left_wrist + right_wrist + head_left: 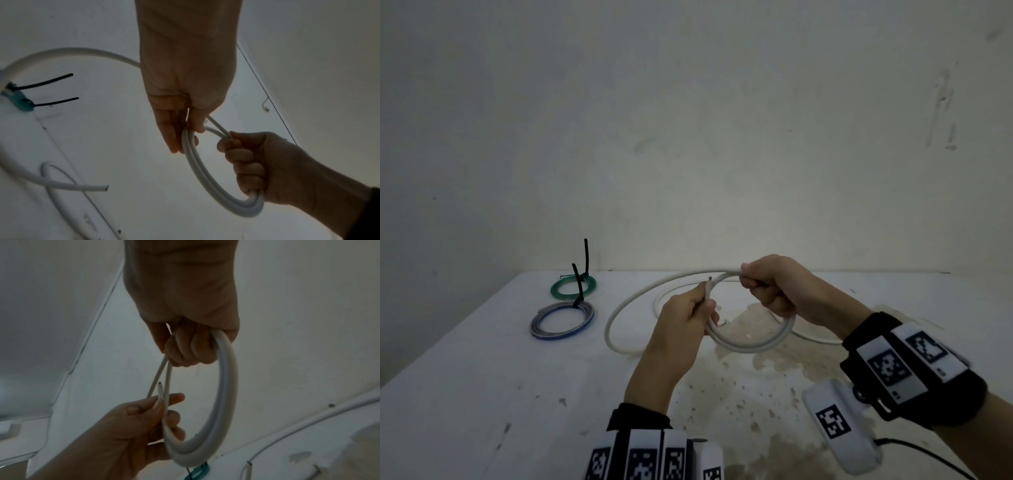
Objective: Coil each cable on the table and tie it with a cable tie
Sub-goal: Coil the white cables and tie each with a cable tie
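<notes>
A thick white cable [755, 344] is partly wound into a small coil held above the white table [482, 377]. My right hand [755, 284] grips the coil's top in a fist, fingers curled round two turns [226, 386]. My left hand [703, 310] pinches the coil's left side [190, 146] between thumb and fingers, with the cable's cut end [160, 384] sticking up beside the thumb. The uncoiled length [619, 308] arcs out to the left and back onto the table. No loose cable tie shows.
Two finished coils lie at the back left: a green one [573, 286] and a grey-blue one [563, 320], each with a black tie standing up. A thinner white cable [815, 337] lies behind the hands. Brown stains [756, 363] mark the table's middle.
</notes>
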